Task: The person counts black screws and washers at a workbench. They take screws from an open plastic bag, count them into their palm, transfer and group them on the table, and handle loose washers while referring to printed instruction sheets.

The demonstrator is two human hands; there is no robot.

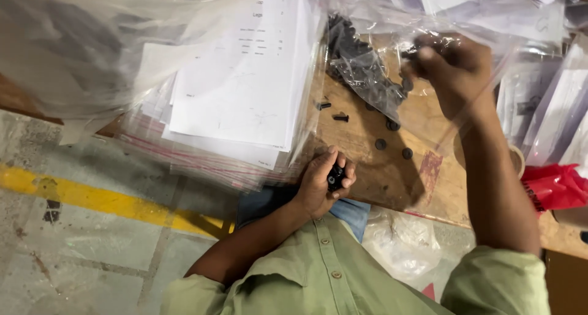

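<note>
Left hand (324,183): close to the body at the near edge of the wooden table (422,116), fingers (348,181) curled round a few small black screws (335,177) held in the palm.
Right hand (453,70): reaching forward over the table, pushed inside a clear plastic bag (392,21); the fingers are bunched as if pinching small black parts, though the film blurs what they grip.
Bag contents: a dark heap of black fasteners (361,64) lies in the bag just left of the right hand.
Loose pieces: two black bolts (334,111) lie on the bare wood beside the paper stack; a few round black washers (393,137) sit nearer the middle, apart from both hands.
Paper stack: white printed sheets (245,82) in clear zip sleeves, piled at the left of the table and overhanging its edge.
Right side: more clear sleeves with sheets, a red plastic bag (554,186) below them.
Floor: grey concrete with a yellow painted line (92,198).
Clothing: light green buttoned shirt (331,278).
</note>
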